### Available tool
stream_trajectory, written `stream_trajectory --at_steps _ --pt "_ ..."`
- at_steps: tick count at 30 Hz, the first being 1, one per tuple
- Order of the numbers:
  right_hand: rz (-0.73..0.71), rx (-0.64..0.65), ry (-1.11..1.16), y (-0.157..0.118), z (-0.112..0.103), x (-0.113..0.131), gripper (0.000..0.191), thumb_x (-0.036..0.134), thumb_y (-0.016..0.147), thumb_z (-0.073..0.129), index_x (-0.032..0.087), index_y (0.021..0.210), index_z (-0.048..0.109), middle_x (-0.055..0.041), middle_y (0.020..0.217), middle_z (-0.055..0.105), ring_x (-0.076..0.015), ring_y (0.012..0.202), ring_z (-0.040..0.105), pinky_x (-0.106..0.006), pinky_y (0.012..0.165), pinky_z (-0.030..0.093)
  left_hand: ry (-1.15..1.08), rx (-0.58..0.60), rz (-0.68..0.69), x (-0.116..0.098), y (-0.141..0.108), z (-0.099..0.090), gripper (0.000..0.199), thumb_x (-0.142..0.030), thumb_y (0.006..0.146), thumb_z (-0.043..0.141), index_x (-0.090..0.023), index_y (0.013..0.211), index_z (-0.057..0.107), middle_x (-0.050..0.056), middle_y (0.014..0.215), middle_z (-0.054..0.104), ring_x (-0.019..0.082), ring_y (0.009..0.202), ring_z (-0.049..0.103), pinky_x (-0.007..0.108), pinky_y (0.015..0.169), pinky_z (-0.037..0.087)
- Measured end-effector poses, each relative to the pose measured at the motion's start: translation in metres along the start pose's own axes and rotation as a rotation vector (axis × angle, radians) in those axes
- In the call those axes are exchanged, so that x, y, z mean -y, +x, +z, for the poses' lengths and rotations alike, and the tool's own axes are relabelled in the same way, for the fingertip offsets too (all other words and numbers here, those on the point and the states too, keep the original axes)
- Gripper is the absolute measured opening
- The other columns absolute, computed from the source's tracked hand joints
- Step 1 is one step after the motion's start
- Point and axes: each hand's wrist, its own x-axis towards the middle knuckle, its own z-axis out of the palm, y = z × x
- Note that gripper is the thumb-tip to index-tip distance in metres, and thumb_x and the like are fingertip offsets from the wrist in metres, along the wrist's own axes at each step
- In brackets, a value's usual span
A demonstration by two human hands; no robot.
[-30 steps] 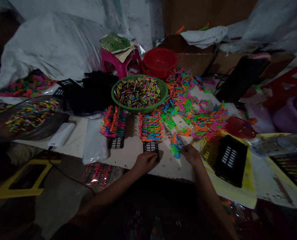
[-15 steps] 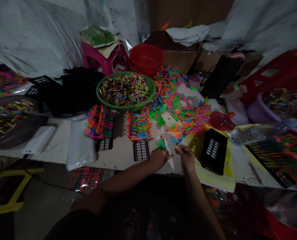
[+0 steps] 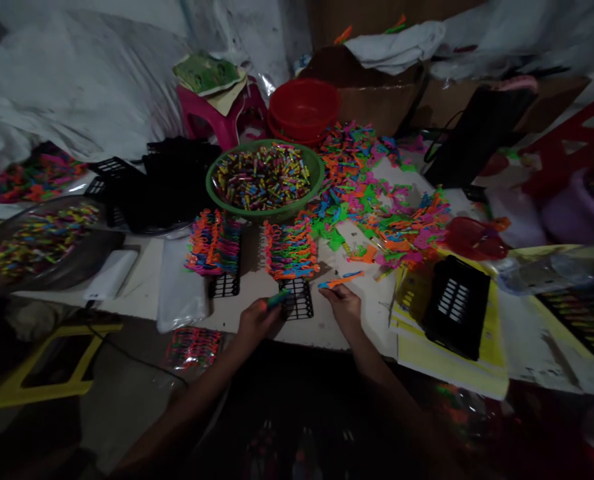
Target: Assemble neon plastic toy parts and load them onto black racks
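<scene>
My left hand (image 3: 257, 321) is closed on small green and blue plastic pieces (image 3: 279, 298), at the left edge of a black grid tray (image 3: 298, 303). Colourful plastic pieces (image 3: 291, 250) fill the back part of that tray in rows. To the right, my right hand (image 3: 345, 308) pinches a blue and orange piece (image 3: 341, 281) between its fingertips, over the white table (image 3: 357, 337). A loose heap of bright plastic pieces (image 3: 401, 227) lies behind it.
A green basin (image 3: 215, 193) of small coloured tubes stands behind the trays. Left are another filled tray (image 3: 214, 247), clear plastic bags (image 3: 179, 293) and a white power bank (image 3: 111, 275). Right, a black tray (image 3: 457, 307) rests on yellow sheets (image 3: 447, 370).
My left hand has moved left to the grid tray with its pieces. My right hand now holds a blue and orange piece away from the heap. The camera view has shifted left.
</scene>
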Motion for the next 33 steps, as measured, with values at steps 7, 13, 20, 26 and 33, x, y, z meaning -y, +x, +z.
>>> stream_trajectory --at_steps 7,13,20,26,33 --pt "-0.146 0.076 -0.264 0.003 0.032 -0.007 0.024 0.046 0.068 0.060 0.024 0.070 0.068 -0.0009 0.073 0.069 -0.0186 0.068 0.062 -0.032 0.069 0.049 -0.056 -0.133 -0.221 0.018 0.013 0.020 0.023 -0.039 0.077 0.054 -0.018 0.078 0.063 0.002 0.071 0.069 0.015 0.067 0.063 0.024 0.064 0.050" --pt "-0.223 0.084 -0.372 0.002 0.031 -0.007 0.025 0.045 0.072 0.057 0.024 0.076 0.069 -0.0026 0.080 0.070 -0.0194 0.074 0.063 -0.032 0.073 0.049 0.006 -0.096 -0.097 0.026 0.019 0.029 0.025 -0.037 0.081 0.050 -0.018 0.079 0.065 0.005 0.074 0.068 0.015 0.068 0.062 0.027 0.066 0.050" --pt "-0.234 0.096 -0.392 0.010 0.035 -0.012 0.021 0.042 0.069 0.061 0.024 0.076 0.068 -0.0021 0.076 0.070 -0.0200 0.071 0.064 -0.031 0.067 0.050 0.059 -0.017 -0.003 0.024 0.024 0.020 0.022 -0.032 0.083 0.047 -0.018 0.075 0.061 0.003 0.072 0.064 0.013 0.069 0.060 0.024 0.065 0.048" --pt "-0.252 0.106 -0.383 0.009 0.035 -0.010 0.023 0.040 0.072 0.059 0.023 0.084 0.069 -0.0030 0.077 0.070 -0.0202 0.073 0.065 -0.031 0.070 0.050 0.075 -0.048 -0.013 0.020 0.021 0.027 0.016 -0.030 0.083 0.045 -0.018 0.083 0.056 0.006 0.077 0.064 0.017 0.074 0.061 0.027 0.066 0.048" --pt "-0.238 0.114 -0.457 0.008 0.034 -0.008 0.023 0.042 0.074 0.057 0.024 0.081 0.069 -0.0038 0.077 0.070 -0.0213 0.073 0.065 -0.033 0.069 0.050 0.099 -0.041 -0.161 0.016 0.021 0.028 0.016 -0.030 0.082 0.049 -0.018 0.094 0.049 0.005 0.076 0.065 0.018 0.070 0.063 0.026 0.060 0.047"
